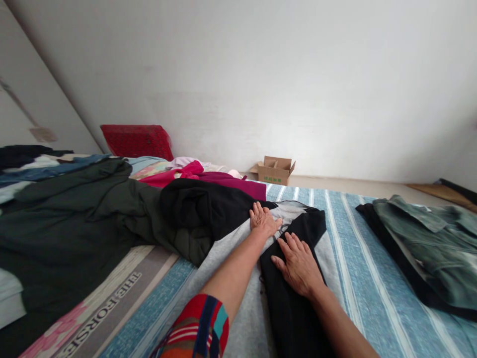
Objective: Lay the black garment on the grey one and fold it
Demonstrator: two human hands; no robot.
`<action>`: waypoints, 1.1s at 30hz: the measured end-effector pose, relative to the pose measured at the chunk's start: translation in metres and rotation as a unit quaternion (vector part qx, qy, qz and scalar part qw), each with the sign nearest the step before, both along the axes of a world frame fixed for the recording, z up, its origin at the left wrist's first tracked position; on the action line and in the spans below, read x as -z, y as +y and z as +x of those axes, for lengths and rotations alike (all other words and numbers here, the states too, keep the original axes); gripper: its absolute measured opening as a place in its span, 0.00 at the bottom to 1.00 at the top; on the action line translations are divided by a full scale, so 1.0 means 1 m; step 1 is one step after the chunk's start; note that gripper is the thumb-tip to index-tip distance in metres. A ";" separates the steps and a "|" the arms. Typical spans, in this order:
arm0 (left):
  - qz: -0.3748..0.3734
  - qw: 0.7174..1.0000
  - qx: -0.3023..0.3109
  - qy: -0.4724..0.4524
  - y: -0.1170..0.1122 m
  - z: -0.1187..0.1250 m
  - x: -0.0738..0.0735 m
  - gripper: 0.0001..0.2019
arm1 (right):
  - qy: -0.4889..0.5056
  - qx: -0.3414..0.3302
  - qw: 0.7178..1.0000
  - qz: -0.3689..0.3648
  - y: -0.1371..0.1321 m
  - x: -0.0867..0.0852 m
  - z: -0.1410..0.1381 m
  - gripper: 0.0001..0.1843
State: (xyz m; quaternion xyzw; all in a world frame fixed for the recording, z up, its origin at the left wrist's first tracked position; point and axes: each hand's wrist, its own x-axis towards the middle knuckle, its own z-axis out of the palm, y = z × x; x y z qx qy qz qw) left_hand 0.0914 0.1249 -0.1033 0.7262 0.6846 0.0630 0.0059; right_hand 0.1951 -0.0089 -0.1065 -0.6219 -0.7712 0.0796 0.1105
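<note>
The left hand (264, 220) lies flat, palm down, fingers spread, on the upper part of a grey and black garment (246, 278) spread on the bed (357, 278). Its grip is open and clamps nothing; the fingertips press the grey fabric close to the garment's collar, right beside the edge of a black bundle (203, 209). The left forearm runs from a multicoloured striped sleeve (199, 330) at the bottom of the frame.

The right hand (298, 266) also lies flat, palm down, on the black panel of the same garment, fingers extended and slightly apart, grip open, holding nothing. The two hands are near each other, the left farther from the person than the right.

The garment lies in the centre of the bed, lengthwise away from the person, on a blue and white striped cover. To its left, touching it, sits a heap of clothing: the black bundle, a large dark green garment (74, 219), and magenta and pink items (208, 179) behind. A red pillow (137, 140) stands against the wall beyond the heap. Well apart on the right lies a folded green garment (428, 243) on a black one. A small open cardboard box (275, 170) sits on the floor by the wall.
</note>
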 end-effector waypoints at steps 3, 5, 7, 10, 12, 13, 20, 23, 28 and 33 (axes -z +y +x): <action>0.002 1.000 0.007 -0.002 0.000 0.000 0.001 0.41 | 0.002 0.000 1.000 -0.002 0.000 0.000 0.000 0.34; 0.007 1.000 0.012 -0.001 -0.002 -0.001 0.001 0.40 | 0.003 0.001 1.000 -0.005 0.000 0.001 0.000 0.34; 0.016 1.000 0.021 0.005 -0.006 -0.002 0.002 0.38 | 0.002 0.003 1.000 -0.004 0.001 0.002 0.000 0.33; 0.024 0.999 0.031 0.012 -0.012 -0.005 0.004 0.37 | -0.002 0.005 1.000 -0.002 0.001 0.003 -0.001 0.33; 0.017 0.999 0.032 0.008 -0.014 -0.007 0.006 0.37 | -0.004 0.004 1.000 0.000 0.000 0.003 -0.001 0.33; 0.011 0.999 0.032 0.003 -0.015 -0.009 0.007 0.37 | -0.004 0.003 1.000 0.001 0.000 0.003 -0.001 0.33; 0.012 0.997 0.075 -0.021 -0.031 -0.013 0.006 0.35 | -0.007 -0.001 1.000 -0.005 0.000 0.003 0.000 0.34; -0.002 0.996 0.080 -0.029 -0.045 -0.021 0.006 0.32 | -0.006 -0.002 1.000 -0.006 0.000 0.003 0.000 0.34; -0.011 0.993 0.115 -0.026 -0.056 -0.033 0.004 0.27 | -0.003 0.002 1.000 -0.007 -0.001 0.002 -0.001 0.33; 0.011 0.990 0.130 -0.056 -0.070 -0.037 -0.012 0.23 | 0.001 -0.005 1.000 -0.005 -0.001 0.006 0.000 0.34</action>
